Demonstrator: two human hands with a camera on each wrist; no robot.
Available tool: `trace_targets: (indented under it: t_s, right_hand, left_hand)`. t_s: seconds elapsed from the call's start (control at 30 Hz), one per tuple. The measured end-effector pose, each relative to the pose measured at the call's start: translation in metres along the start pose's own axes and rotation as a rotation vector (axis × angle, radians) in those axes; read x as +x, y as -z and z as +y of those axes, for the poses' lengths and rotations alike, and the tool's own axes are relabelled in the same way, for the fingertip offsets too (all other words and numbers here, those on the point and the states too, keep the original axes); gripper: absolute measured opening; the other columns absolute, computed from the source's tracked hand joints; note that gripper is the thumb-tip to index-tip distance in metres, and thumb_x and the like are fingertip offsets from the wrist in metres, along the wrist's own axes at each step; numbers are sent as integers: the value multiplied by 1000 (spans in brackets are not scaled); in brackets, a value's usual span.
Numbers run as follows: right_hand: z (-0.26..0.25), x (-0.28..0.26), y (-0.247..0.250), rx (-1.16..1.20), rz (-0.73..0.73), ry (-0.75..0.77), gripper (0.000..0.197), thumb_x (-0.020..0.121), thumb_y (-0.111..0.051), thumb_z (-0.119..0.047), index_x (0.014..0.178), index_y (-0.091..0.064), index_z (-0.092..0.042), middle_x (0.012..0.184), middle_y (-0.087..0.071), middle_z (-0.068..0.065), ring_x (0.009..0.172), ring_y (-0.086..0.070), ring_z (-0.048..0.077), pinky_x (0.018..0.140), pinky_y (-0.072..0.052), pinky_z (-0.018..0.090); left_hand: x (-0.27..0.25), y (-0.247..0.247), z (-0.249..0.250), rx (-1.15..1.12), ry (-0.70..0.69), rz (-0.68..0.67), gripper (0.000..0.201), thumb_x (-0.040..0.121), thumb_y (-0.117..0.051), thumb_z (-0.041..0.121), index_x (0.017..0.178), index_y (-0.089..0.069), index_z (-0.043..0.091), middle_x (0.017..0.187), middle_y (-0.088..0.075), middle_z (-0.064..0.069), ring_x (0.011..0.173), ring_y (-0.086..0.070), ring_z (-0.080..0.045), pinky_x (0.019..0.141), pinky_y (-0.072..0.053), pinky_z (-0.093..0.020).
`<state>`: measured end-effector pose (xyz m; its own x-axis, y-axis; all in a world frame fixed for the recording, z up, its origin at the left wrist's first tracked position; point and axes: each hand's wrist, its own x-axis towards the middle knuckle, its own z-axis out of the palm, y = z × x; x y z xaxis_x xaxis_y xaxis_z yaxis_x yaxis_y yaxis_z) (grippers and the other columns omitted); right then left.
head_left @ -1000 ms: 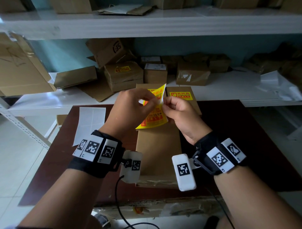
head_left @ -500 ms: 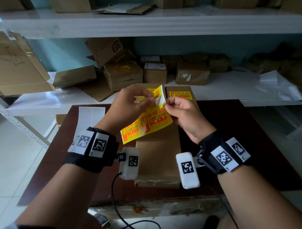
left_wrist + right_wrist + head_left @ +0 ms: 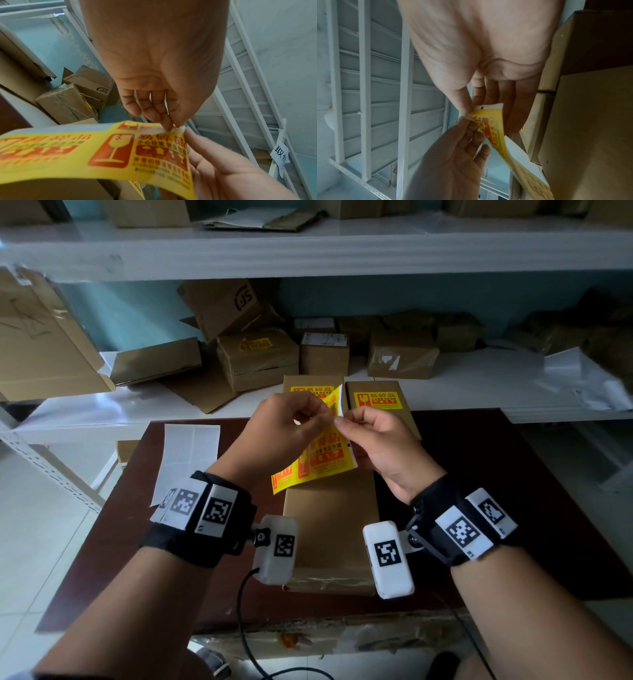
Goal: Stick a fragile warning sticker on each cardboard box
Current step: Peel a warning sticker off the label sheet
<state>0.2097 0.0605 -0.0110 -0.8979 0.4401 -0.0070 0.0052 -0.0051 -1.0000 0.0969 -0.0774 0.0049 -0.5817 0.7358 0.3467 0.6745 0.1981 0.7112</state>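
I see the yellow sticker strip point(image 3: 320, 455) held up above the long cardboard box point(image 3: 330, 529) on the bench point(image 3: 496, 508) — both hands meet at its upper corner. My left hand point(image 3: 287, 433) pinches that corner between thumb and forefinger, other fingers loosely curled. My right hand point(image 3: 380, 446) pinches the white backing edge beside it, knuckles raised, wrist angled inward. Behind, two boxes — one is the stickered box point(image 3: 380, 405) — already carry yellow labels.
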Motion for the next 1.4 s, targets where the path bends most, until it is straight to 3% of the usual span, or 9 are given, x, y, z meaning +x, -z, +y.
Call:
trace_targets:
  t_s: [0.1,0.27,0.53,0.67,0.9,1.0,1.2,1.3,1.4]
  right_hand:
    - [1,1,1,-35,31,12,9,97,-62,-17,92,-64,-10,95,-72,18,87,-67,26,75,-53,35]
    - [1,0,1,-51,24,-11,20,99,-59,-16,114,-69,-9,98,-77,9,87,-75,20,63,-57,26]
    - [3,1,3,-97,65,6,15,97,-61,-12,98,-75,-6,87,-78,6,77,-74,15,61,-53,20]
    - [5,3,3,-117,87,-4,14,95,-63,-13,88,-74,-10,85,-77,7,78,-73,18,69,-56,30]
    - [3,3,1,-63,79,-62,14,94,-64,-17,82,-66,-10,94,-74,21,85,-72,34,76,-58,49]
    - [2,3,-1,-54,76,-82,15,94,-64,-16,79,-62,-13,87,-73,18,78,-71,31,68,-57,44]
    - [0,2,0,-42,96,-92,20,97,-60,-15,77,-55,-14,78,-69,10,64,-69,20,50,-52,29]
    - [-1,2,1,-26,105,-99,19,97,-59,-14,79,-54,-13,77,-69,10,62,-69,18,49,-52,27]
    - [-1,3,2,-14,120,-101,18,97,-59,-13,79,-54,-12,79,-68,11,62,-68,16,50,-53,27]
  left_hand:
    - [1,-1,-1,1,13,10,9,95,-64,22,88,-68,26,81,-67,13,71,-58,4,63,-39,-7]
    - [1,-1,0,13,25,-6,10,97,-62,23,91,-69,26,86,-68,12,77,-61,0,63,-40,-6]
    - [1,-3,-2,-11,20,5,20,96,-62,20,83,-64,35,82,-68,13,75,-61,-1,68,-43,-15]
    - [1,-3,-5,-68,33,33,21,94,-62,19,80,-64,34,77,-69,10,76,-66,-10,73,-53,-32]
    - [1,-5,-5,-77,51,43,14,92,-60,25,81,-64,34,80,-70,7,80,-68,-15,76,-56,-42]
    - [0,-5,-4,-103,78,47,16,95,-60,22,82,-64,30,80,-71,4,80,-70,-17,76,-56,-40]
    - [1,-2,0,-230,177,61,16,99,-56,11,85,-64,16,81,-70,-1,77,-70,-14,63,-47,-12]
    - [1,-1,2,-304,216,65,17,101,-53,12,87,-61,15,85,-71,-2,75,-69,-8,63,-48,-14]
    - [1,0,2,-340,263,83,17,103,-49,16,89,-58,15,90,-72,-5,81,-71,-13,69,-51,-24]
